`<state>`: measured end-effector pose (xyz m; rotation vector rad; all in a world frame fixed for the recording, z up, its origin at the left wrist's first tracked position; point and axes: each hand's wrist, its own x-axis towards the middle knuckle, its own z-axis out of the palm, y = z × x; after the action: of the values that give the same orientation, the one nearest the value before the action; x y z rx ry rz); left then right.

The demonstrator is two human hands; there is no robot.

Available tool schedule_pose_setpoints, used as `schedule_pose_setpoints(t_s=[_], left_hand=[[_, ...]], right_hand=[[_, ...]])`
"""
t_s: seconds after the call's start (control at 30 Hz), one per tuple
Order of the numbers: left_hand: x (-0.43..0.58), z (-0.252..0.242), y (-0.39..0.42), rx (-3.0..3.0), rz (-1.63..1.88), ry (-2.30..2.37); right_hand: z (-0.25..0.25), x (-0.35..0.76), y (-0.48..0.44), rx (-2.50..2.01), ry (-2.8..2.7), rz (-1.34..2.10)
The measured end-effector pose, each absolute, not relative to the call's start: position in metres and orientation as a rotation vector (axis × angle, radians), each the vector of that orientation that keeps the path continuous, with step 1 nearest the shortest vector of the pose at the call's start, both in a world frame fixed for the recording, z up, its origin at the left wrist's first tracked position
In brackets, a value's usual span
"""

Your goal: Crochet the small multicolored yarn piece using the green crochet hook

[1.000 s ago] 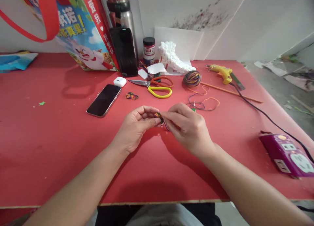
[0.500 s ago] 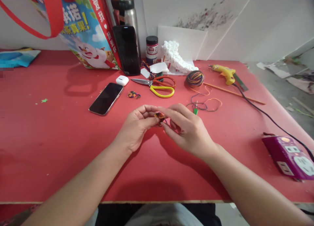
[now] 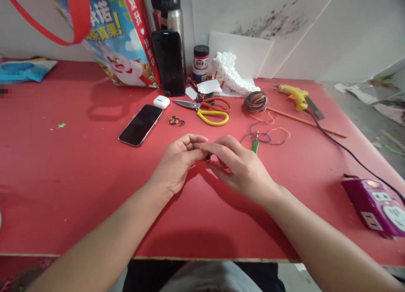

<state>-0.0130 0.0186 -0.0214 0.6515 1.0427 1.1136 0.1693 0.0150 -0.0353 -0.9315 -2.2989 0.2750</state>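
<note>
My left hand [image 3: 179, 163] and my right hand [image 3: 242, 167] meet over the middle of the red table [image 3: 79, 178]. Both pinch a small knot of multicoloured cord [image 3: 207, 157] between their fingertips; most of it is hidden by my fingers. A loose length of the same cord [image 3: 267, 135] lies just beyond my right hand, leading to a coil of multicoloured cord [image 3: 255, 101]. A small finished knot [image 3: 176, 121] lies near the scissors [image 3: 207, 110].
A phone [image 3: 141, 125] and a white earbud case [image 3: 161, 101] lie left of centre. At the back stand a printed bag [image 3: 114, 43], a second phone [image 3: 168, 62], a flask [image 3: 167, 9] and a jar [image 3: 201, 62]. A yellow glue gun [image 3: 292, 95], its cable [image 3: 348, 153] and a purple power strip [image 3: 378, 205] are right.
My hands stayed together on the cord knot, the right fingers shifting a little over it. The camera drifted left and down, so the things on the table sit further right.
</note>
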Motion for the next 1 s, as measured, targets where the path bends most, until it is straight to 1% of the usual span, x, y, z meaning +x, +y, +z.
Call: schedule_pose_setpoints(t_s=[0.17,0.33,0.5,0.73,1.0], left_hand=[[-0.0130,-0.0189,0.0193,0.632,1.094,1.064],[-0.0125,-0.0189,0.0180,0.706,1.148,1.098],[-0.0122,-0.0209,0.0152,0.839,1.192,1.112],[-0.0104,-0.0197,0.0142,0.870,1.198,1.106],[-0.0091,-0.0176,0.0122,0.910,1.202,1.146]], right_hand=[[-0.0385,0.1708,0.0174,-0.893,-2.250,0.247],[-0.0397,0.1712,0.0198,-0.863,-2.189,0.276],[-0.0377,0.1701,0.0197,-0.939,-2.082,0.370],[-0.0367,0.1681,0.0186,-1.020,-1.945,0.516],[-0.0369,0.1693,0.0192,-0.953,-1.971,0.448]])
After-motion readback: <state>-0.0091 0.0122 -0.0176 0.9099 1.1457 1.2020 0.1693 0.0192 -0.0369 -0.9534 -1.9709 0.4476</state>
